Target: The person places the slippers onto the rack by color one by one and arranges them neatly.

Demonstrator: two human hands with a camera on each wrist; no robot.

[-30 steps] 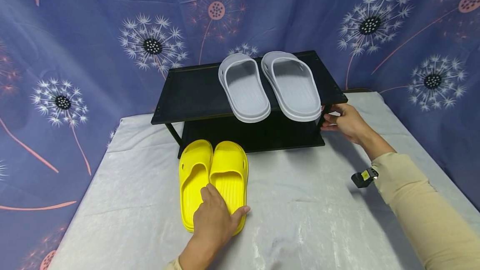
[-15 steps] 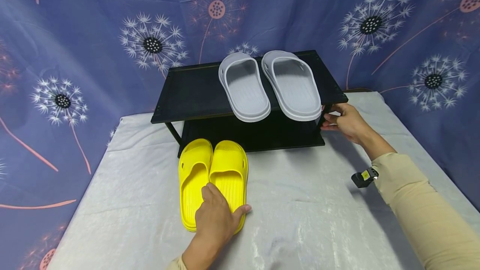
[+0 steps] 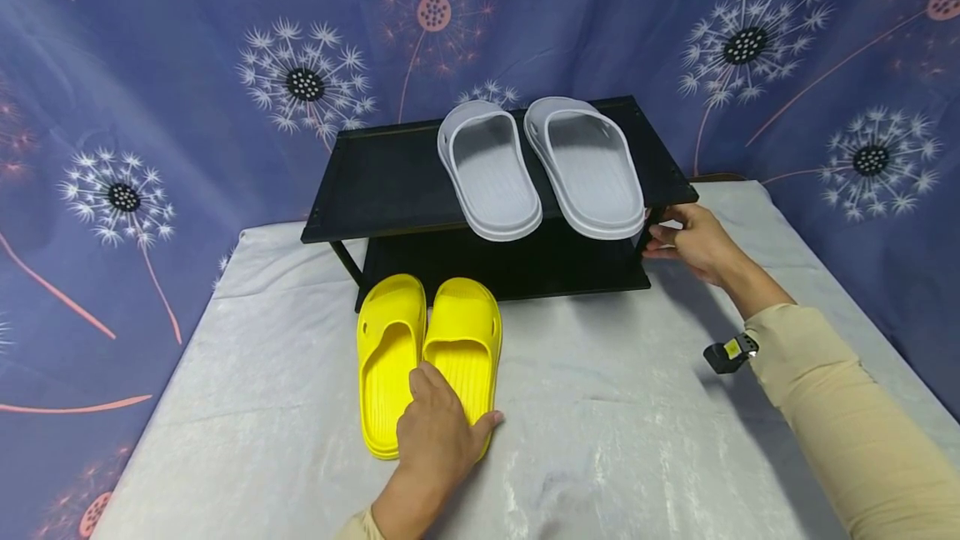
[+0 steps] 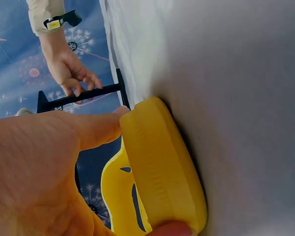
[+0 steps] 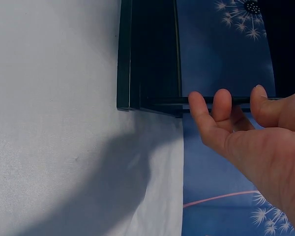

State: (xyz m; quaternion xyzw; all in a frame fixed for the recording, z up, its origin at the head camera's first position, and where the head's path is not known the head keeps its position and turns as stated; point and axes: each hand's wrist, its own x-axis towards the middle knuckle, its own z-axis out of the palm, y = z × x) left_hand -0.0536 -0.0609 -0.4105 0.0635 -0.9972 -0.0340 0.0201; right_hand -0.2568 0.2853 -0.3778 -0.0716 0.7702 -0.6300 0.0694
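Observation:
A pair of yellow slippers stands side by side at the rack's lower front, toes toward it: the left slipper (image 3: 390,365) and the right slipper (image 3: 467,319). My left hand (image 3: 438,432) grips the right slipper at the heel, thumb on its outer side and fingers on its inner side. In the left wrist view the thumb and a fingertip lie on opposite sides of the yellow heel (image 4: 162,172). My right hand (image 3: 693,244) holds the right end post of the black two-tier shoe rack (image 3: 397,182). The right wrist view has its fingertips on the thin post (image 5: 169,101).
Two grey slippers, one left (image 3: 491,182) and one right (image 3: 592,169), rest on the rack's top shelf, heels over the front edge. The lower shelf (image 3: 525,273) lies beneath. A pale cloth (image 3: 585,440) covers the table; a blue dandelion-print curtain (image 3: 187,23) hangs behind.
The right yellow slipper has shifted slightly right, its toe parting from the left slipper. My left hand has moved slightly right with it. My right hand stays on the post.

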